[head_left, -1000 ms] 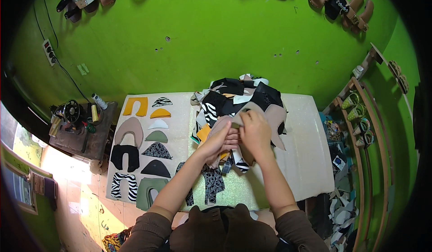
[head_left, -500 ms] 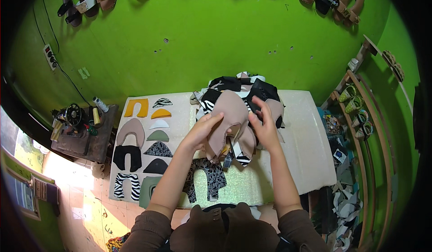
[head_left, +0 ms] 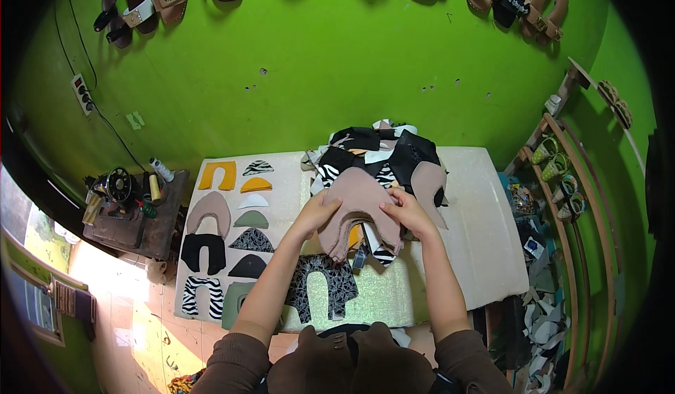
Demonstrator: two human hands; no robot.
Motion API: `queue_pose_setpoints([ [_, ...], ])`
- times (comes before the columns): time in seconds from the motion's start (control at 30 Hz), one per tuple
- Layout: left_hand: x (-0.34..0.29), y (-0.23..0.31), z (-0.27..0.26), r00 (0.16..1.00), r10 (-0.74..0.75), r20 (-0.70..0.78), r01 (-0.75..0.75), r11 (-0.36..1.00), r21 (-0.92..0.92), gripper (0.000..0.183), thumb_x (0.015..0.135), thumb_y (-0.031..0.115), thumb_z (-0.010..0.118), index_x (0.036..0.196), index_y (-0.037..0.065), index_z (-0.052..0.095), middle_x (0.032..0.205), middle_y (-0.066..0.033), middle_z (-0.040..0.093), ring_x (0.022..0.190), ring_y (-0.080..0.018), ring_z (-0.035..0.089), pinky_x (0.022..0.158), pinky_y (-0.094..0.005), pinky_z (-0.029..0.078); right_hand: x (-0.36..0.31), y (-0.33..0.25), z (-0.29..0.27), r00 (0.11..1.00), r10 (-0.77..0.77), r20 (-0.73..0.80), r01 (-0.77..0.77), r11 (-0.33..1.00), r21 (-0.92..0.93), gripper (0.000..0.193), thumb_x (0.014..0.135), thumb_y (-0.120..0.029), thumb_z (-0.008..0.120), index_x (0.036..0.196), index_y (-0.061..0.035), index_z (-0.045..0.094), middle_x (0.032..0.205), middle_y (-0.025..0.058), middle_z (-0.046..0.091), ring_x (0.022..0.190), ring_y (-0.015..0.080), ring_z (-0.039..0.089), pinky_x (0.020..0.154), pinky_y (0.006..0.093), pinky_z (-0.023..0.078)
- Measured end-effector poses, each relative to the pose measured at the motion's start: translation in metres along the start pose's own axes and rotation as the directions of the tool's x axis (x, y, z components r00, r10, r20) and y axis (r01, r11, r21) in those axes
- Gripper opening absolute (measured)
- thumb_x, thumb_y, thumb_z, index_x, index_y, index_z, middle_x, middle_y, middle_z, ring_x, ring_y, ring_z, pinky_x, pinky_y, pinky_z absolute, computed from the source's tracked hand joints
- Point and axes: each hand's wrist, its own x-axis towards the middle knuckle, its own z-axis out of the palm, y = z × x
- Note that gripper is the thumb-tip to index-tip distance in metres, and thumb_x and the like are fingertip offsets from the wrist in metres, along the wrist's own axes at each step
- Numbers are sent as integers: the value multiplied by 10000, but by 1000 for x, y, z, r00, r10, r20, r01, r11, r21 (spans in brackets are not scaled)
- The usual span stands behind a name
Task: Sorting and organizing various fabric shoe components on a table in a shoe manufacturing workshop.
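Note:
A stack of beige U-shaped shoe-upper pieces (head_left: 360,195) is held over the table, arch away from me and its two legs toward me. My left hand (head_left: 314,215) grips its left side, thumb on top. On its right side my right hand (head_left: 412,213) pinches the edge between thumb and fingers. Beneath and behind the stack lies a heap of black, white and zebra-striped pieces (head_left: 356,139). Another beige piece (head_left: 427,181) rests at the heap's right. Just left of my forearms' gap, a dark patterned U-shaped piece (head_left: 337,274) lies flat.
Sorted cut pieces, such as a yellow one (head_left: 217,175) and a zebra-striped one (head_left: 202,297), line the left of the pale table (head_left: 485,253). A sewing machine (head_left: 121,183) stands further left. Sandals hang on the green wall (head_left: 337,63); a wooden rack (head_left: 562,204) is at right.
The beige stack has been turned level and brought slightly toward me, its layers now lined up. My right hand, apart from it before, has closed on its right side.

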Motion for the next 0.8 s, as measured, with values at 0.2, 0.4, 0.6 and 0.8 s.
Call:
queue_pose_setpoints([
  [0.2, 9, -22, 8, 988, 121, -93, -85, 942, 325, 364, 831, 247, 594, 1101, 10, 537, 888, -116, 617, 805, -162, 583, 713, -278, 466, 7, 26, -7, 987, -114, -112, 83, 965, -248, 375, 771, -182, 640, 1084, 1, 545, 913, 116, 620, 791, 184, 572, 729, 287, 451],
  [0.4, 6, -23, 12, 977, 129, -171, -37, 887, 460, 393, 807, 279, 586, 1101, 20, 549, 891, -198, 632, 839, -342, 615, 773, -379, 474, 0, 16, 1, 983, -93, -160, 14, 899, -438, 405, 750, -246, 640, 1087, -37, 553, 873, 168, 613, 780, 273, 590, 729, 329, 456],
  [0.6, -15, -7, 29, 907, 351, -232, -49, 637, 769, 455, 816, 256, 562, 1182, -3, 482, 1220, -220, 485, 1106, -335, 488, 895, -387, 416, -10, 4, 22, 926, -246, -286, -47, 678, -734, 367, 787, -249, 590, 1082, -32, 567, 1084, 167, 557, 1032, 303, 510, 871, 363, 413],
  [0.8, -10, -32, 52, 852, 510, 119, -329, 344, 880, 492, 881, 307, 441, 1274, 12, 415, 1355, -172, 372, 1259, -321, 342, 1043, -430, 241, -4, 37, 45, 834, -551, 23, 223, 299, -928, 412, 860, -268, 474, 1214, -57, 501, 1293, 116, 452, 1243, 289, 362, 1021, 499, 248],
])
